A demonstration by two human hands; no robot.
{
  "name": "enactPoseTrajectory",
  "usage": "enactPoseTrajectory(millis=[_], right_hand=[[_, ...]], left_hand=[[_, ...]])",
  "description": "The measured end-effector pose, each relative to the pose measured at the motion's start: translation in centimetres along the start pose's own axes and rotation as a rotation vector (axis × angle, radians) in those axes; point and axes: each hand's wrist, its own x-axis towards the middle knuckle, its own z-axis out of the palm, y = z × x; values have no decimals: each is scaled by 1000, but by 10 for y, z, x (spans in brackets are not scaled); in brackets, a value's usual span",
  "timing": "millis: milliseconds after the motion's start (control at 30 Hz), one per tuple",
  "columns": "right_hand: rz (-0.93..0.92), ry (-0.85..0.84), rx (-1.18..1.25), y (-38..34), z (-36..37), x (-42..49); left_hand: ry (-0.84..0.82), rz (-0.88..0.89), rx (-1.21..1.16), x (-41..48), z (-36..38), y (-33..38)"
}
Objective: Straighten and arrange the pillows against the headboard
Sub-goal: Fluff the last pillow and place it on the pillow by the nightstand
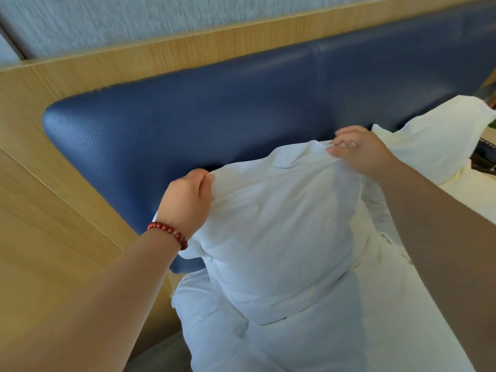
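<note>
A plump white fabric pillow (279,232) stands on end in the middle of the frame, its upper edge leaning toward the padded blue leather-look headboard (214,114) behind it. Its cover is creased, and a small folded flap of cloth sits near the top edge. The left hand (185,202), at centre left, is closed on the pillow's upper left corner, the cloth pinched between thumb and curled fingers. The right hand (359,149), higher and to the right of centre, pinches the upper right corner with the fingertips drawn together on the fabric. Both bare forearms reach in from the lower corners of the frame. A bracelet of round dark red beads (169,232) circles the left wrist.

The pillow's lower end rests on rumpled white bedding (322,345) that fills the lower middle and lower right of the frame. A second white pillow (440,135) lies at the right edge, also next to the headboard, just beside the right hand and partly behind it. Light wooden panelling (53,183) frames the blue pad along the top and fills the left side of the frame. Above it, in the upper left, runs a pale grey textured wall (134,20).
</note>
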Motion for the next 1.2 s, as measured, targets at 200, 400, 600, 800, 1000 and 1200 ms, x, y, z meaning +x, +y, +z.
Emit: enactPoseTrajectory(millis=[200,400,600,800,1000,1200], right_hand=[[40,122,74,0,1,10],[-20,187,-112,12,-5,21],[-7,205,16,17,-24,30],[177,52,287,41,-29,19],[293,279,233,42,-33,34],[350,296,270,35,-32,40]], left_hand=[[208,-29,-12,-6,3,1],[240,-49,46,-8,5,3],[261,-67,43,-8,11,6],[251,-72,53,-11,6,5],[231,-95,22,-8,5,8],[224,-111,3,-10,5,11]])
